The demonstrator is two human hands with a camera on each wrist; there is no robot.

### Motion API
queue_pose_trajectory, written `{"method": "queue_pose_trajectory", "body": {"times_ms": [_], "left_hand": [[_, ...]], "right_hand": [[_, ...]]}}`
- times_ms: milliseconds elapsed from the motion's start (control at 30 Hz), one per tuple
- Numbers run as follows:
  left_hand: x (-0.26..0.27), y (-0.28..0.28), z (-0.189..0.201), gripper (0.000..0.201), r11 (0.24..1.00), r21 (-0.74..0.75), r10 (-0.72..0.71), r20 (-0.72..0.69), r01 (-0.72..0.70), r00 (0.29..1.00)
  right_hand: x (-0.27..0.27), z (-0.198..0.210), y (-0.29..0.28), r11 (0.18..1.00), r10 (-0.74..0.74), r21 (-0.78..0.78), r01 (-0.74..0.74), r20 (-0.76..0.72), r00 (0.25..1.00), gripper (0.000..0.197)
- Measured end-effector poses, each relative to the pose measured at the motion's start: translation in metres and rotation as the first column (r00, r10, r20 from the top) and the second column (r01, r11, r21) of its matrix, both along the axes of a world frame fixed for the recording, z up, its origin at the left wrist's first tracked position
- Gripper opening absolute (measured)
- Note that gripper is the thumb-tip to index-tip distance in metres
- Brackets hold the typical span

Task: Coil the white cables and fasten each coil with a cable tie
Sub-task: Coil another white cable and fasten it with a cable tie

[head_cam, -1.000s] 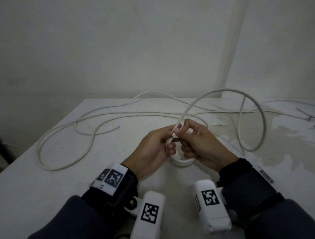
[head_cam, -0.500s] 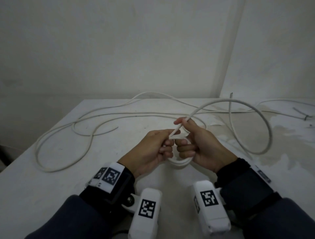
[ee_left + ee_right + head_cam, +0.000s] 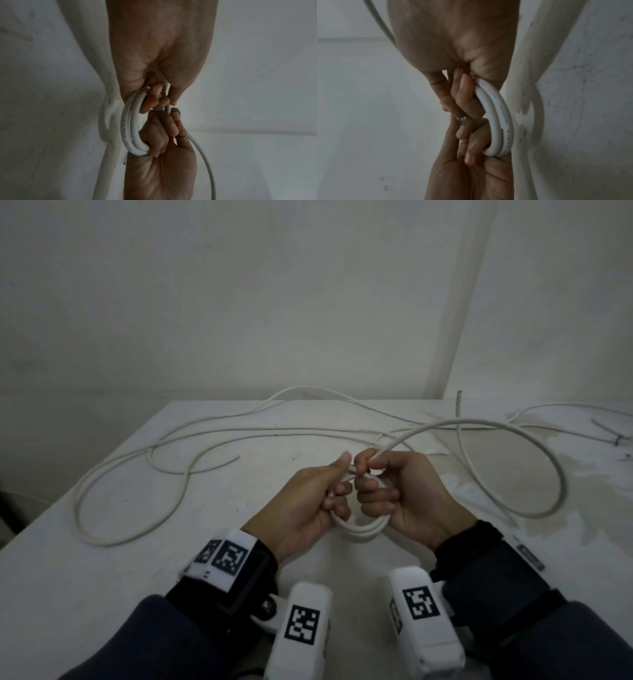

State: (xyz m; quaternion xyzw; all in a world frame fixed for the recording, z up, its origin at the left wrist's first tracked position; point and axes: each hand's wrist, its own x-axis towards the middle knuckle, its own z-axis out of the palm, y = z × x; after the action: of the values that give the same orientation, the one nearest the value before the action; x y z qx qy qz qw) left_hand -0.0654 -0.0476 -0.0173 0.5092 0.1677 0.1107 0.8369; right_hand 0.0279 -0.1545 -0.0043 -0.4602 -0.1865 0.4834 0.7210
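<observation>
Just above the white table (image 3: pixel 164 583), both hands hold a small coil (image 3: pixel 363 531) of white cable between them. My left hand (image 3: pixel 337 491) curls its fingers round the coil's left side, thumb stretched over the top. My right hand (image 3: pixel 368 491) grips the right side and pinches the free strand, which rises in a wide loop (image 3: pixel 534 446) to the right. The left wrist view shows two or three turns of the coil (image 3: pixel 131 125) between left fingers (image 3: pixel 152 100) and the right hand (image 3: pixel 163 135). The same coil (image 3: pixel 499 119) appears in the right wrist view.
More white cable (image 3: pixel 137 463) lies in long loose curves over the left and far side of the table. A cable end (image 3: pixel 459 397) sticks up at the back right. A thin grey tie-like strip (image 3: pixel 609 434) lies at the far right edge. Walls stand close behind.
The free loop has dropped lower and flattened out to the right. My right fingers have closed further round the coil, and the cable's end has swung up at the back.
</observation>
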Motion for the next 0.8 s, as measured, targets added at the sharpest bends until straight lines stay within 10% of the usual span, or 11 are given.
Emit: {"method": "queue_pose_trajectory", "body": {"times_ms": [267,367,567,800], "left_hand": [[0.0,0.002,-0.001,0.022,0.999,-0.012,-0.041,0.048,0.042,0.998],[0.003,0.012,0.001,0.025,0.979,0.071,0.185,0.099,-0.192,0.978],[-0.011,0.067,0.0,0.027,0.606,0.459,0.637,0.21,-0.65,0.742],[-0.008,0.063,-0.005,0.027,0.492,0.709,0.493,0.252,-0.506,0.833]], "right_hand": [[0.002,0.001,-0.002,0.999,0.027,0.047,-0.026,-0.028,0.999,0.008],[0.004,-0.002,0.001,0.996,-0.029,0.079,0.033,-0.056,0.998,0.022],[-0.001,0.008,-0.01,0.998,0.057,-0.04,-0.043,0.503,0.863,0.019],[-0.013,0.025,-0.012,0.973,-0.194,0.225,0.056,0.656,0.729,0.042]]}}
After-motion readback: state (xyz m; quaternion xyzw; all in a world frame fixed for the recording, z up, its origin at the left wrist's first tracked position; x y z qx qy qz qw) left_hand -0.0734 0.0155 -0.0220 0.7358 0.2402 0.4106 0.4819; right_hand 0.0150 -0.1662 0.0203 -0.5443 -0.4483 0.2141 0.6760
